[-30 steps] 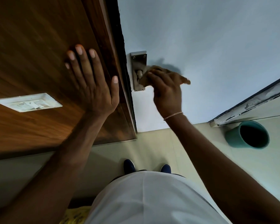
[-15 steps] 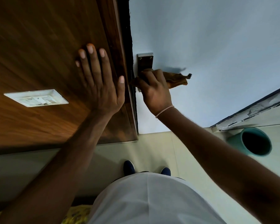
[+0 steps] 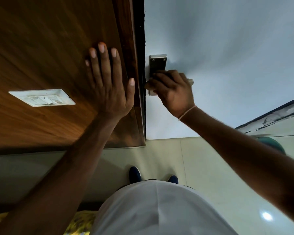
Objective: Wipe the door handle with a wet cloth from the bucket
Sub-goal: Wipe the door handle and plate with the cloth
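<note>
The metal door handle plate [image 3: 157, 64] is fixed near the left edge of the pale door [image 3: 227, 56]. My right hand [image 3: 174, 91] is closed over the lever with a brownish cloth [image 3: 148, 85] bunched under the fingers; only a corner of cloth pokes out at the left, and the lever's tip [image 3: 190, 81] shows past my knuckles. My left hand [image 3: 109, 83] lies flat with fingers spread on the wooden panel [image 3: 49, 48] beside the door. The green bucket [image 3: 273, 145] stands on the floor at the right, mostly hidden behind my right forearm.
A white switch plate [image 3: 42, 99] is mounted on the wooden panel at the left. My shoes [image 3: 135, 174] stand on the pale tiled floor [image 3: 202, 167] close to the door. A dark-edged frame [image 3: 270, 117] runs along the right.
My right hand has slid along the handle and now covers the cloth, whose loose end no longer sticks out to the right. The left hand stays flat on the wood. My forearm now hides most of the bucket.
</note>
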{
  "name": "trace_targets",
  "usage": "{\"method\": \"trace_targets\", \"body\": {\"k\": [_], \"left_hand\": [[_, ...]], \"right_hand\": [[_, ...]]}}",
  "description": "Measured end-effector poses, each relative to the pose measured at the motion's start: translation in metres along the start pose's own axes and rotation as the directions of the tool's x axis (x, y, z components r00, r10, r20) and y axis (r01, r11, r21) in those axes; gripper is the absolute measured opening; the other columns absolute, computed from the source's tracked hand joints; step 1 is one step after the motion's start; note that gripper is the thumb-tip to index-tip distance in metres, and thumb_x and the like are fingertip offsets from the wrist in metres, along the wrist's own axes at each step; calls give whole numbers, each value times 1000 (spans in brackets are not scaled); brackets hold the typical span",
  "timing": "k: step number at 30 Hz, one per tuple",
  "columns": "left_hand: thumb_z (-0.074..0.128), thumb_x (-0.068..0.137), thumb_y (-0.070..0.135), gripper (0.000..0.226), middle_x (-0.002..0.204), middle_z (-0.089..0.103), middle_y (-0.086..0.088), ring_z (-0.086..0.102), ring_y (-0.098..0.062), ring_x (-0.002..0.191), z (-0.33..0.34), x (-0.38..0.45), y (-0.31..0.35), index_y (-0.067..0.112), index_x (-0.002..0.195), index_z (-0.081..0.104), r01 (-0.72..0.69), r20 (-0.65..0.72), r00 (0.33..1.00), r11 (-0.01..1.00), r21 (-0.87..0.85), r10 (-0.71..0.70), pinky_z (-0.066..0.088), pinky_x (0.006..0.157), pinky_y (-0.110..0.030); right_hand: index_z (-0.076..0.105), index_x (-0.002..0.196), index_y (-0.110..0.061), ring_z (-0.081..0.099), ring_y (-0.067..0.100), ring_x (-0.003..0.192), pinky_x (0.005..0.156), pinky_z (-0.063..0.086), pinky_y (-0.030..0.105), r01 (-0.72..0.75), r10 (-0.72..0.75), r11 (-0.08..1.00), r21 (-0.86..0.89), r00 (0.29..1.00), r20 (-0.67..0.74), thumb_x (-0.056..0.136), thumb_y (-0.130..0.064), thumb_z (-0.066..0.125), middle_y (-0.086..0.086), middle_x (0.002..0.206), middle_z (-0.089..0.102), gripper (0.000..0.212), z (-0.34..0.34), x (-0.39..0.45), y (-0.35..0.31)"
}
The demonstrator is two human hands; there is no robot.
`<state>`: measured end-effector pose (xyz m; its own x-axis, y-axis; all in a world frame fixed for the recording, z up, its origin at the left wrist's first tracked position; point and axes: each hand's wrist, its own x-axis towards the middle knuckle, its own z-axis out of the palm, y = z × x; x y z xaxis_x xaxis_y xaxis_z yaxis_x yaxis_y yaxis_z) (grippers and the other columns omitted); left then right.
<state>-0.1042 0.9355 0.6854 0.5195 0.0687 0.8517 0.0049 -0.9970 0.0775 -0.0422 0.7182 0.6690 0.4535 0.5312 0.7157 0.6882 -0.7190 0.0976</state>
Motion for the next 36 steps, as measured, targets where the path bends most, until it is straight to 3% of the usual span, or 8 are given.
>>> {"method": "trace_targets", "body": {"k": [4,8,15,20,23,26,32,36], "left_hand": [[52,101,38,74,160,43,-35,30,-49,153,2,1,0,-2,161,33,-3,-2,1000,1000,3,3,23,130,-61],[52,101,36,74,160,43,-36,30,-51,153,-2,0,-1,-3,161,33,-11,15,1000,1000,2,10,22,130,-61],[53,102,37,75,162,41,-35,29,-50,154,-5,0,0,-3,162,32,-16,39,999,1000,14,16,22,131,-61],[53,101,36,75,161,42,-35,30,-51,154,-5,0,1,-3,162,33,-16,20,1000,1000,10,16,21,131,-60],[54,101,37,77,163,41,-34,30,-50,154,-3,-1,1,-2,163,33,-16,17,1000,999,27,16,21,132,-59],[55,100,36,77,163,41,-34,30,-51,154,-1,-2,2,-3,163,32,-9,4,1000,1000,24,9,18,133,-58],[52,102,38,75,161,41,-36,30,-51,153,2,-2,0,-3,162,32,-14,-1,1000,1000,13,14,16,133,-58],[52,101,38,75,160,42,-36,29,-51,153,0,0,-1,-3,161,33,-17,2,1000,1000,12,17,16,133,-57]], "right_hand": [[78,126,-19,70,31,105,89,52,42,-283,284,958,38,958,-39,102,-41,76,-2,132,76,32,4,-13,-9],[80,122,-13,70,35,102,92,52,44,-322,326,945,64,942,-76,103,-34,73,6,125,78,29,13,-10,-19],[80,110,-11,66,35,83,79,45,42,116,-116,993,-17,993,-22,105,-14,63,9,102,75,18,9,11,10],[80,80,-17,67,31,92,82,54,39,456,-445,884,-99,888,119,94,-6,63,2,85,69,25,11,35,3],[82,77,-19,69,31,100,88,58,38,531,-504,841,-104,839,206,88,-8,68,-1,80,73,20,13,40,-2],[80,82,-23,64,30,96,86,51,38,450,-437,889,-85,889,139,94,-7,66,-3,83,70,24,10,33,9],[79,124,-15,68,30,106,90,50,40,174,-174,985,5,985,18,103,-17,73,5,130,78,22,8,5,15],[77,128,-10,71,35,88,84,52,40,24,-27,998,64,999,43,108,-34,64,6,124,80,35,-6,-1,26]]}}
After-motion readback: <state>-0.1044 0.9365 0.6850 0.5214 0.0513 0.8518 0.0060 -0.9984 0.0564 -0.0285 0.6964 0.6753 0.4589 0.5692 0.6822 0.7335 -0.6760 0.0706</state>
